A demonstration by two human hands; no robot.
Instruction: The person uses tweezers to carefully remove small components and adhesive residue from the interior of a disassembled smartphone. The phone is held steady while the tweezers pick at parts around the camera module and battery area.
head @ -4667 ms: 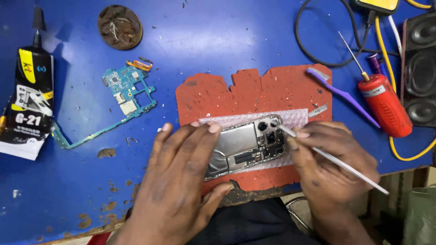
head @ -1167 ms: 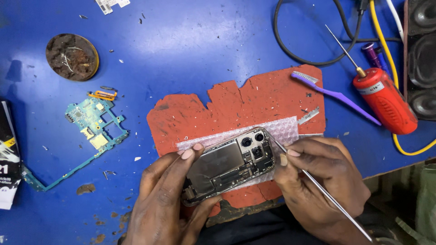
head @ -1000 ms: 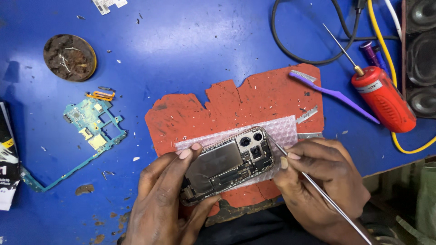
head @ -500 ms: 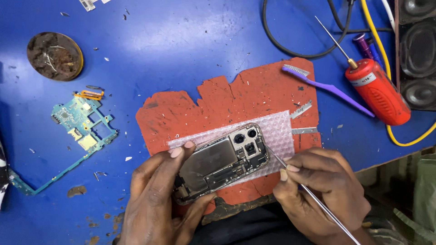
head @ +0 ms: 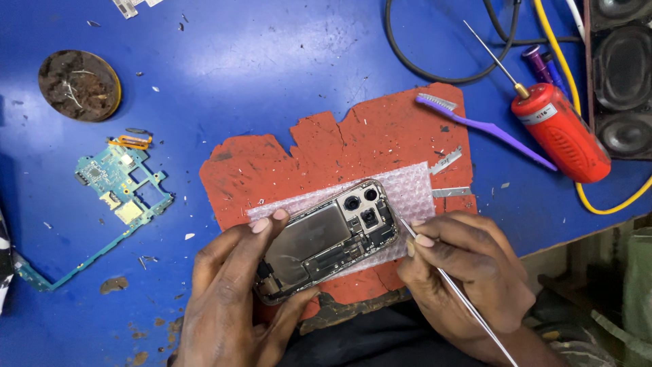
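Teal circuit board (head: 121, 187), purple brush (head: 485, 128), red tool (head: 560, 132), speaker (head: 621, 75)

left hand (head: 231, 299) fingers spread, right hand (head: 468, 272) pinched closed

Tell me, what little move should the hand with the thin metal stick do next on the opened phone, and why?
Probably ease the thin metal probe tip a little further in at the opened phone edge beside the camera lenses. The right hand already pinches the probe with its tip right at that edge, and the left hand grips the phone steady on the bubble wrap.
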